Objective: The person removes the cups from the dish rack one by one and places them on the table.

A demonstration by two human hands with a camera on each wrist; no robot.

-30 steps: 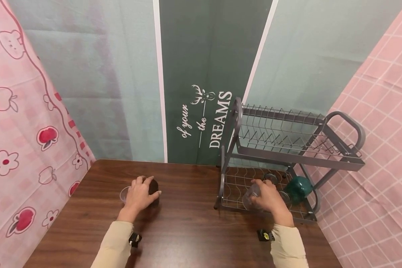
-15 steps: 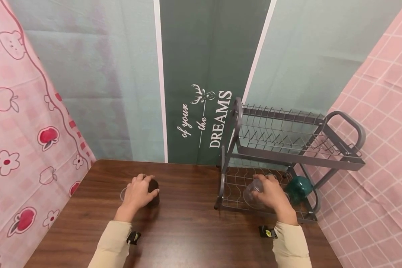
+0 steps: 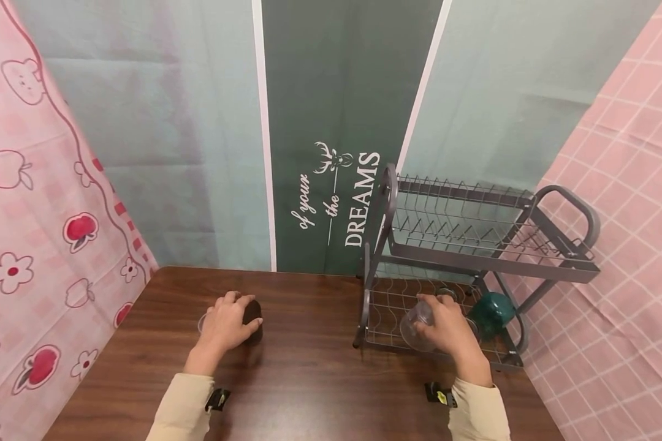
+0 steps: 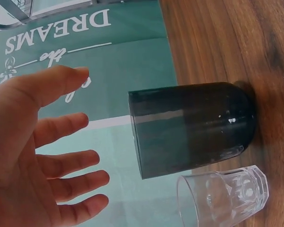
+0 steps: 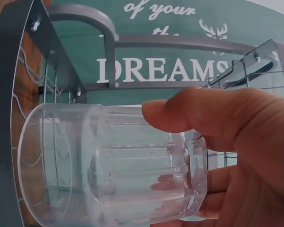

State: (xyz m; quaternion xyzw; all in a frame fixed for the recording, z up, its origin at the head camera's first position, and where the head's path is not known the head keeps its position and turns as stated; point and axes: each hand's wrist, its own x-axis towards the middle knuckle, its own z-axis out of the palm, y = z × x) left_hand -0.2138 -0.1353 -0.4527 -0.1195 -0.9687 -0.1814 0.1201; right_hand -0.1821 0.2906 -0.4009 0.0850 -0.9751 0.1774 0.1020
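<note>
My left hand (image 3: 225, 321) hovers over a dark tinted cup (image 4: 194, 127) standing upright on the table. In the left wrist view, its loosely bent fingers are apart from the cup's rim and hold nothing. Beside that cup stands a small clear faceted glass (image 4: 222, 196), mostly covered by the hand in the head view. On the right, my right hand (image 3: 448, 324) grips another clear faceted glass (image 5: 132, 165) near its base, thumb on one side and fingers behind. This glass is mouth down, its rim close over the lower shelf of the grey dish rack (image 3: 491, 262).
A teal glass (image 3: 492, 312) sits at the right end of the lower shelf, with a clear round-rimmed glass (image 3: 448, 294) towards the back. The rack's upper tier (image 3: 458, 226) overhangs behind my right hand. Fabric curtains (image 3: 209, 153) line the table's back and sides.
My left hand has shifted slightly left, covering more of the small clear glass. The right hand keeps its grip, and its glass has barely moved over the lower shelf.
</note>
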